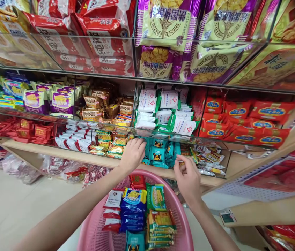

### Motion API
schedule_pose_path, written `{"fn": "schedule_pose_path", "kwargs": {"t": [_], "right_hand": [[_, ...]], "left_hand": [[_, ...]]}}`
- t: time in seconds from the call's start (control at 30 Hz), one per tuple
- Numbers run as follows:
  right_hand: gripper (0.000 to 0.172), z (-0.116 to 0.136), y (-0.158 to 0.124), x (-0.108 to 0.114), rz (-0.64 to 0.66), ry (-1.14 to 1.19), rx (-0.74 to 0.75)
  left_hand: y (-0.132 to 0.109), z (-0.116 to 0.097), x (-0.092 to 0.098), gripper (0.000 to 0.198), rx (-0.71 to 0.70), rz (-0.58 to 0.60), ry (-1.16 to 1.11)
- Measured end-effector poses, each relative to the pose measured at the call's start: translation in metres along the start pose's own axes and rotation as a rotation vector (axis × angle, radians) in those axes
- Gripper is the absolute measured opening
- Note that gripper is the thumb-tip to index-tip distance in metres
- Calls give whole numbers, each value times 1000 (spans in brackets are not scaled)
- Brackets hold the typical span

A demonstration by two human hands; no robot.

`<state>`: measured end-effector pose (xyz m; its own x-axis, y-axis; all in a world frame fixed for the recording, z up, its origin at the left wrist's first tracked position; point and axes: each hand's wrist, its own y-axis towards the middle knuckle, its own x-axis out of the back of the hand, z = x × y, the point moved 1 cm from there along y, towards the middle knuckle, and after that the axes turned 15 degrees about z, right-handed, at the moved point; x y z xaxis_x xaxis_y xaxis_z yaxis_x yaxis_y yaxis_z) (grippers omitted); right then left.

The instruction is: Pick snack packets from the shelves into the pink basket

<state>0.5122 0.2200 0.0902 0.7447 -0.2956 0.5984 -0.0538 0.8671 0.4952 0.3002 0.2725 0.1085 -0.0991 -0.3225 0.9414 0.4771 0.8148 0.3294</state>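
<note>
Reaching with both bare hands over a pink basket point(184, 216) to a heap of teal packets point(158, 155) at the front edge of the bottom shelf point(84, 157), toward its right end. Wrapped in crinkled, glossy teal, with a dark emblem touched with yellow on the front. Bent over the heap's left side with the left hand point(133, 153), fingers close together; curled at its right side with the right hand point(188, 177), thumb and fingers bent inward. Impossible to tell whether pinching a packet with either.

Counted on the shelf: at least four teal packets, the rest overlapped. Counted in the basket: one red packet point(137, 182) by the far edge, one green packet point(156, 197) toward the far right, at least three white-and-red packets point(113, 199) on the left, at least four gold-and-green packets point(161, 219) on the right, and one teal packet point(135, 240) nearest the camera. Stacked mid-basket, too blurred to count: blue-and-yellow packets point(133, 209).
</note>
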Motion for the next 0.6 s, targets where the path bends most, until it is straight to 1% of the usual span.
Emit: {"fn": "schedule_pose_path", "kwargs": {"t": [0.07, 0.13, 0.3, 0.37, 0.6], "right_hand": [[20, 3, -5, -7, 57, 23, 18], [20, 6, -8, -14, 118, 32, 28], [22, 14, -8, -30, 243, 40, 8], [23, 15, -6, -35, 271, 48, 2], [25, 14, -1, -43, 295, 59, -16]], "left_hand": [[-5, 6, -3, 28, 6, 2, 21], [-7, 10, -4, 26, 18, 33, 56], [-5, 15, -1, 27, -5, 114, 145], [-3, 15, 1, 28, -7, 138, 178], [3, 15, 3, 13, -63, 180, 202]]}}
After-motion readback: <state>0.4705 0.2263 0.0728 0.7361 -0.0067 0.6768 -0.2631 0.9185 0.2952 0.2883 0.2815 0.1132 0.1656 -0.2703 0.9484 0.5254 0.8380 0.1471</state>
